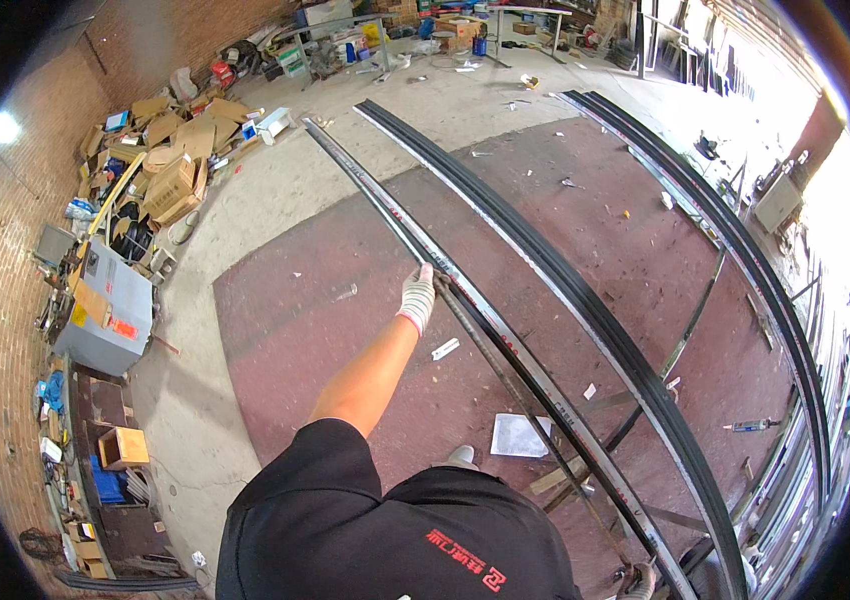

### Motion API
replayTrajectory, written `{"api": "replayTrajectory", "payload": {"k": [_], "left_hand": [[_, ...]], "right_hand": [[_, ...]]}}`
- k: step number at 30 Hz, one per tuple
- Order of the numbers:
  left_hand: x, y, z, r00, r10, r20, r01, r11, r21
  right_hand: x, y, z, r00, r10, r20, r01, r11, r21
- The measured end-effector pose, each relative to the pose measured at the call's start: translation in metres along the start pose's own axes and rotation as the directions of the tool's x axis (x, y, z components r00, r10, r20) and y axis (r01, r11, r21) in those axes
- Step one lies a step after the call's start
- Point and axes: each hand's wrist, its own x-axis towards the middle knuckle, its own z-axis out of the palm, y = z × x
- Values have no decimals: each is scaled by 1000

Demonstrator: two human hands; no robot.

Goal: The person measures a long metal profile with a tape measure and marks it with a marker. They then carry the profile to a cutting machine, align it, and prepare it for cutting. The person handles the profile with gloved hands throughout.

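Observation:
A long metal profile [557, 400], silver-grey and dark, runs slantwise from the upper middle to the lower right in front of me. My left hand [418, 297], in a white striped glove, is closed around it near the middle, thumb on top. At the lower edge my right hand [637, 581], also gloved, is closed on the near end of the same profile; much of it is cut off. Just right of this piece lies a black ribbed profile [545, 238], roughly parallel. Another black profile [745, 232] stretches along the right side.
Dark red sheeting [295, 330] covers the floor, with a white sheet [521, 436] and scraps on it. A sealant tube [751, 426] lies at right, beside stacked profiles [795, 500]. Cardboard boxes [175, 185] and a grey machine [110, 305] stand along the left brick wall.

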Motion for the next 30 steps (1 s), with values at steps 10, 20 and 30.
{"api": "replayTrajectory", "payload": {"k": [10,20,30], "left_hand": [[5,2,-7,985,159,-60,-164,982,-97],[-4,23,-4,988,145,-59,-149,986,-72],[-18,41,1,988,123,-97,-125,992,-14]], "right_hand": [[-76,-149,184,940,-299,166,339,750,-568],[-75,-137,184,865,-415,280,410,265,-873],[-71,-133,183,994,-106,21,107,937,-331]]}}
